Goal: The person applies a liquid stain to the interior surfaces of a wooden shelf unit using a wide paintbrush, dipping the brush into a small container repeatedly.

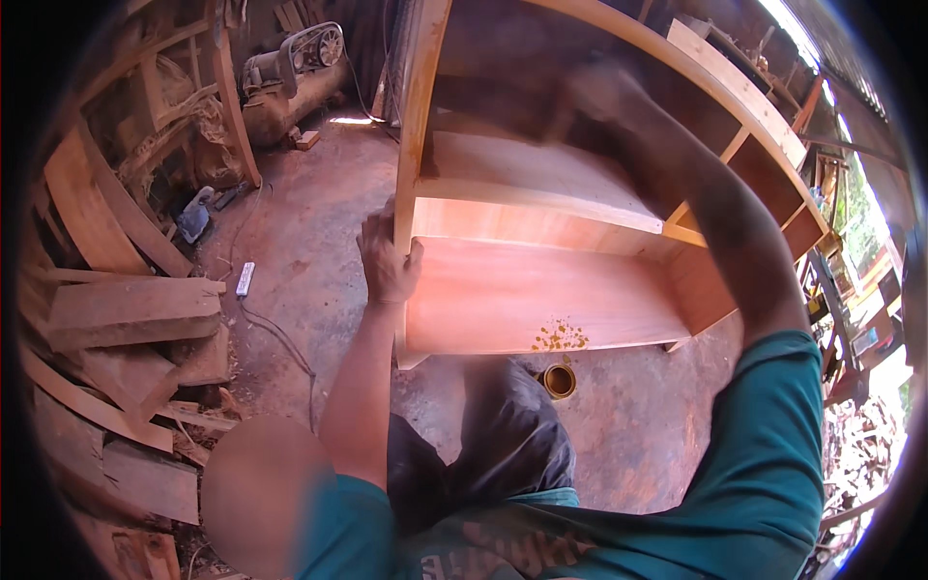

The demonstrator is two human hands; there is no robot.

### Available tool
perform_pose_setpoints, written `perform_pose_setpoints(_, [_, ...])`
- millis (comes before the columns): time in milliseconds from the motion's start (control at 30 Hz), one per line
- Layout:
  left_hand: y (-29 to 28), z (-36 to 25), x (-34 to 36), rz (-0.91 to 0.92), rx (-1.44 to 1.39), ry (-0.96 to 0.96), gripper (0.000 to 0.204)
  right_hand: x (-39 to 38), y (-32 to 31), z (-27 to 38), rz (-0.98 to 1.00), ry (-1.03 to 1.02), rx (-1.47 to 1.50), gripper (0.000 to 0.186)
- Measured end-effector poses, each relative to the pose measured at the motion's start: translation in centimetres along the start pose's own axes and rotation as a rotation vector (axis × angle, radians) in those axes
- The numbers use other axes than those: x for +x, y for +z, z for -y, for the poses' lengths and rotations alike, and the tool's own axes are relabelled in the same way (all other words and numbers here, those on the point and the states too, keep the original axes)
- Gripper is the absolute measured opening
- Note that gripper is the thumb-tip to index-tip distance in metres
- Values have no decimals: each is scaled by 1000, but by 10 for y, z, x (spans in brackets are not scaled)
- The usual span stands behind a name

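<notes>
One pair of knees in dark trousers (517,425) is nearest, and just beyond, on the reddish floor (628,406), stands one open tin (572,379). Right behind it is one wooden cabinet (541,290), upright, taking up the middle and right of the scene; its open front points near, toward the person, and the long axis of its lower compartment runs left to right. Two short feet show under it, one at each end of the lower edge. A scatter of yellow-brown spots (561,335), too many to count surely, marks the near part of the lower board.

The left hand (389,266) holds the cabinet's left upright, thumb on the inner side and fingers around the outer. Farther in, above the one shelf board (536,174), the right hand (604,89) is blurred; I cannot tell how its fingers stand or whether they hold anything.

To the left lie many loose boards (135,314), overlapping and uncountable, and one white power strip (246,279). At the far left sits one compressor (295,101).
</notes>
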State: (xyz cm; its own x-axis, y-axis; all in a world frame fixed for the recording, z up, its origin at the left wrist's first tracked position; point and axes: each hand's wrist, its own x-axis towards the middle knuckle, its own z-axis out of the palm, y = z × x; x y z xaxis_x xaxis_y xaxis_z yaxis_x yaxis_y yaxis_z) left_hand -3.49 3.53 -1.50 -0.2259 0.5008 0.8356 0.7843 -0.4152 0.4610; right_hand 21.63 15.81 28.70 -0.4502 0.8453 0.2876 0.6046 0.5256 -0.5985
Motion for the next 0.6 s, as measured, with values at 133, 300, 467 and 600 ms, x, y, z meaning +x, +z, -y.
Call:
perform_pose_setpoints(133, [1, -13, 2, -25, -72, 8, 36, -16, -22, -32, -104, -283, -855, 30])
perform_pose_setpoints(300, [3, -10, 3, 6, -44, -39, 38, -6, 47, 53, -31, -22, -106, 20])
perform_pose_setpoints(467, [-6, -5, 3, -3, -50, -25, 45, -58, -14, 11, -18, 47, -84, 23])
perform_pose_setpoints(600, [7, -5, 1, -12, -84, 3, 66, -81, -11, 7, -129, -422, -815, 26])
